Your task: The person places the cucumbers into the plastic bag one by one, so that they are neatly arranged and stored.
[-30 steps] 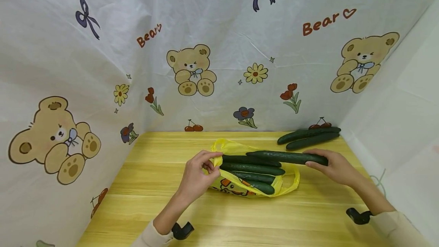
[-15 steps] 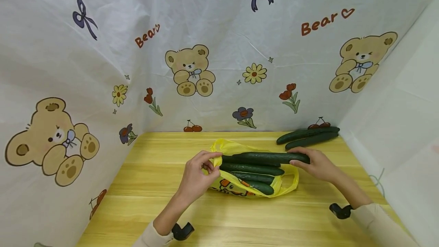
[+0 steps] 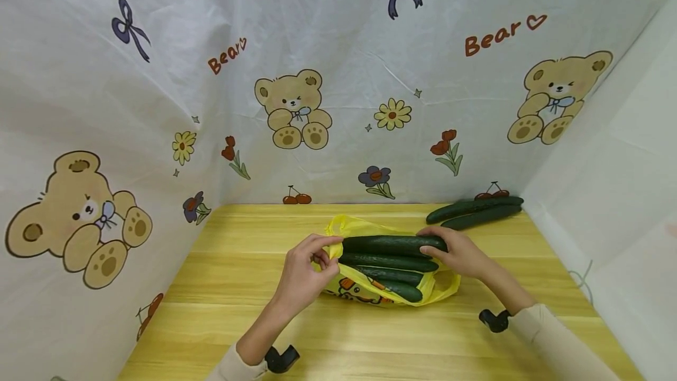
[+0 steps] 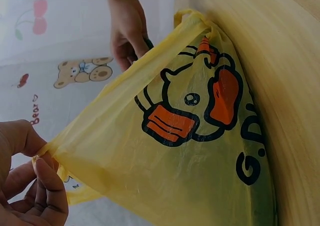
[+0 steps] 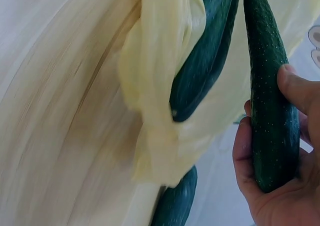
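A yellow plastic bag (image 3: 446,287) with a cartoon duck print lies on its side, its mouth facing right. My left hand (image 3: 309,269) pinches the bag's upper edge between thumb and fingers, pulling the film taut in the left wrist view. My right hand (image 3: 457,251) grips the right end of a dark green cucumber (image 5: 272,96), whose other end reaches into the bag mouth. Below it, several more cucumbers (image 3: 391,261) lie side by side inside the bag. The held cucumber's far tip is hidden near my left hand.
Two loose cucumbers (image 3: 481,216) lie at the back right of the wooden table (image 3: 238,298), against the wall. A white cloth (image 3: 338,34) printed with bears and flowers hangs behind and to the left. A thin cord (image 3: 582,278) shows at the right edge.
My right hand has moved left, sliding the cucumber further into the bag over the others. My left hand has kept its hold on the bag edge.
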`<state>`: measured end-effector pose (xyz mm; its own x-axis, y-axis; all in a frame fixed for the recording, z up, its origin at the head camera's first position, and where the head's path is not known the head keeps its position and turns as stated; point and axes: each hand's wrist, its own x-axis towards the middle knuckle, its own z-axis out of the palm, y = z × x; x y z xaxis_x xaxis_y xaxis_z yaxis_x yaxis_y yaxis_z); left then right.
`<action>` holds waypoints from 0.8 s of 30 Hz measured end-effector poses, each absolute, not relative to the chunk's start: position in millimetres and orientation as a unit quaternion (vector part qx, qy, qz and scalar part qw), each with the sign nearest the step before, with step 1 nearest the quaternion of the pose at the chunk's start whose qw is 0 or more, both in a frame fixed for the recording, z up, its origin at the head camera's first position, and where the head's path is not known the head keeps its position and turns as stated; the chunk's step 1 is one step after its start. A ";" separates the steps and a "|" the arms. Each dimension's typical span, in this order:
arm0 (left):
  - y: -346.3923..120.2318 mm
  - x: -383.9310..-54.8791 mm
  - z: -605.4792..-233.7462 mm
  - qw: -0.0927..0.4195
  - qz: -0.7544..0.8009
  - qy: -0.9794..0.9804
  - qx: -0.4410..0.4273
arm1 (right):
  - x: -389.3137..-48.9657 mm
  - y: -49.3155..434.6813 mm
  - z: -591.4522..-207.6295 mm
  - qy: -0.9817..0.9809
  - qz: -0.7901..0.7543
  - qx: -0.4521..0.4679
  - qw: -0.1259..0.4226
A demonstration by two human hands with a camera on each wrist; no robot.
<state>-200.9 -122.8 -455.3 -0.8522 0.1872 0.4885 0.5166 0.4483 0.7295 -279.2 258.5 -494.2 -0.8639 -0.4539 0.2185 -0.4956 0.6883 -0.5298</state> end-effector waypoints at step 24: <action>-121.6 -201.3 -456.9 0.174 -0.481 -0.832 -0.216 | -295.5 187.7 -501.2 -0.898 0.294 0.326 0.020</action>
